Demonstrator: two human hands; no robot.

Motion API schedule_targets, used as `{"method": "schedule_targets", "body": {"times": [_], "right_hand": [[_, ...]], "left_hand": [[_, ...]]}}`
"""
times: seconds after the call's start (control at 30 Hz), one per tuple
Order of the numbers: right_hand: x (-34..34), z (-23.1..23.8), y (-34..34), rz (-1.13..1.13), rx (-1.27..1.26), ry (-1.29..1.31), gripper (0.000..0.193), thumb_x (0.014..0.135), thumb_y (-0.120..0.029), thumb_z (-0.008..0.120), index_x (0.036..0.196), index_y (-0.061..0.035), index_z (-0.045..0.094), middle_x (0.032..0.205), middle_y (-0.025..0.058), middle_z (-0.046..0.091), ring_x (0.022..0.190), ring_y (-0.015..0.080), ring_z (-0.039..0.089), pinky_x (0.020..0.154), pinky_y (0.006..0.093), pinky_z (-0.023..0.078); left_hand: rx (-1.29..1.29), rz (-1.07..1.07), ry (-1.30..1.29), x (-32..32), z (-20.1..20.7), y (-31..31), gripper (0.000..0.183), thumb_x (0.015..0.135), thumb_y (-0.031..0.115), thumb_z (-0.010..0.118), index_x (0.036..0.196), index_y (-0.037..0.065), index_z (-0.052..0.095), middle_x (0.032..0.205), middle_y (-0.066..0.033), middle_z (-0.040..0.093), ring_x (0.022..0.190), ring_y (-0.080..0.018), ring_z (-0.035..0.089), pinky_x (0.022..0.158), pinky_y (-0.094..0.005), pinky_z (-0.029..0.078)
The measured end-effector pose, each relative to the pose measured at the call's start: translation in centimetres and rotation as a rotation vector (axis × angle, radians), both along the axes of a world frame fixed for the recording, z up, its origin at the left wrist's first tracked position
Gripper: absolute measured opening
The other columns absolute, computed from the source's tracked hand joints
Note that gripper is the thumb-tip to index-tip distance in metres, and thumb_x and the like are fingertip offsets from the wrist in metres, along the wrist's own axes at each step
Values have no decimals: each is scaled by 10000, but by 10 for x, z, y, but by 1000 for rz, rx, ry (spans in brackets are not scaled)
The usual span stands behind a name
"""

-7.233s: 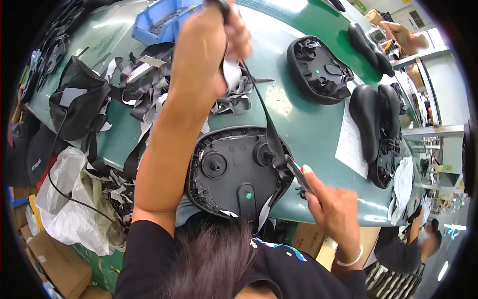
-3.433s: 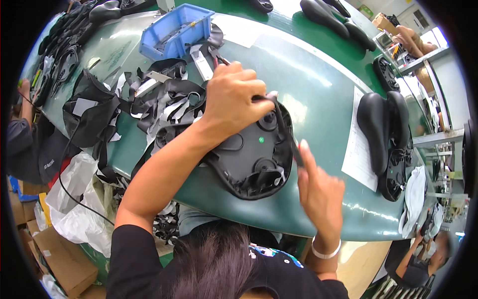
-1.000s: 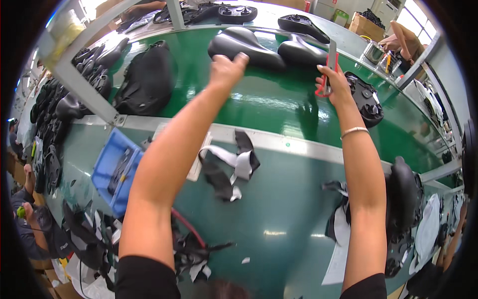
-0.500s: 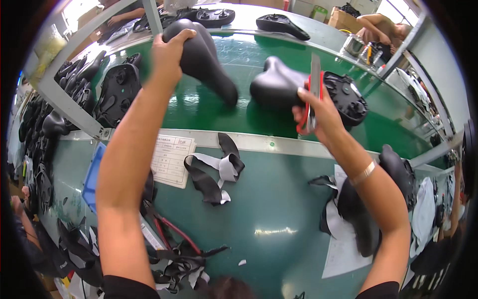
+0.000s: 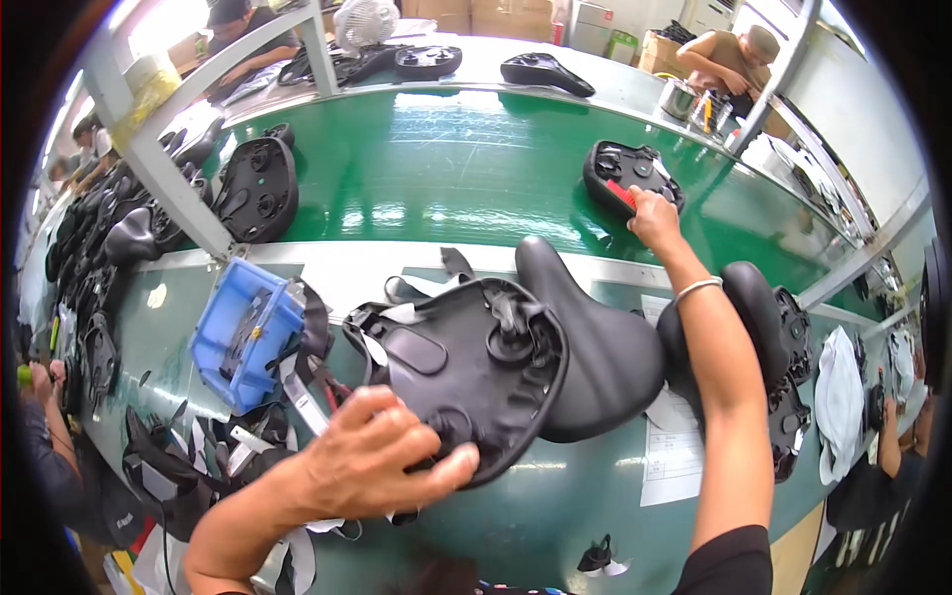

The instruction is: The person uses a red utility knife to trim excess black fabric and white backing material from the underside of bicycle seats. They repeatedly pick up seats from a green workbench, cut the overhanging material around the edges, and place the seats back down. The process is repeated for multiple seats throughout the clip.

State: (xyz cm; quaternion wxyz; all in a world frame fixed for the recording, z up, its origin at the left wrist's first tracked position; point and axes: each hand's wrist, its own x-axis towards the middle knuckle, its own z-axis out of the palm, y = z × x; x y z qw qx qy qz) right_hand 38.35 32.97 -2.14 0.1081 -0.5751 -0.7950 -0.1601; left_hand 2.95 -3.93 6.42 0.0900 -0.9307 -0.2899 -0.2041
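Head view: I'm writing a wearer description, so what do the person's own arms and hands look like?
The left hand and right hand are ungloved, forearms bare. A thin pale bracelet circles the right wrist; the left shows none. A black sleeve ends above the right elbow.

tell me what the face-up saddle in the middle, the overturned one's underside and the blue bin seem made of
Face-up saddle: probably synthetic leather, satin black; smooth skin with soft highlights, though real leather is possible.
Underside of the overturned saddle: likely moulded plastic, dark, semi-matte; round rings formed in it.
Blue bin: probably plastic, faintly glossy; evenly coloured thin walls.
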Motion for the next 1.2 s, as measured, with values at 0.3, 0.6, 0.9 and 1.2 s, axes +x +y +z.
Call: {"method": "schedule_targets", "body": {"times": [0.3,0.6,0.9,1.2], "right_hand": [[-22,76,-66,293,60,61,284,709,-97,608,983,-43,564,939,180,630,914,366,611,802,470,481],[-11,131,-310,306,-172,535,256,753,-85,708,977,-27,600,780,101,612,687,226,600,676,317,487],[-58,48,-423,243,-730,1398,237,927,-194,584,1077,-26,509,694,23,538,536,85,534,487,227,447],[-76,10,-489,231,-951,1315,314,979,-225,501,1212,-15,486,808,48,633,592,88,561,528,246,478]], "left_hand": [[-605,989,-1195,-6,-38,-26,343,870,211,680,997,38,413,889,-39,447,760,-114,463,669,-270,429],[-795,982,-1673,31,-65,-20,636,767,165,742,1257,-3,373,1099,-116,507,1031,-183,508,904,-294,410],[-842,705,-1775,28,-48,-114,386,801,118,584,1158,10,485,832,-21,552,598,-84,518,455,-213,390],[-370,778,-391,41,-26,-168,290,840,303,661,738,34,630,728,-105,561,700,-269,512,700,-390,405]]}}
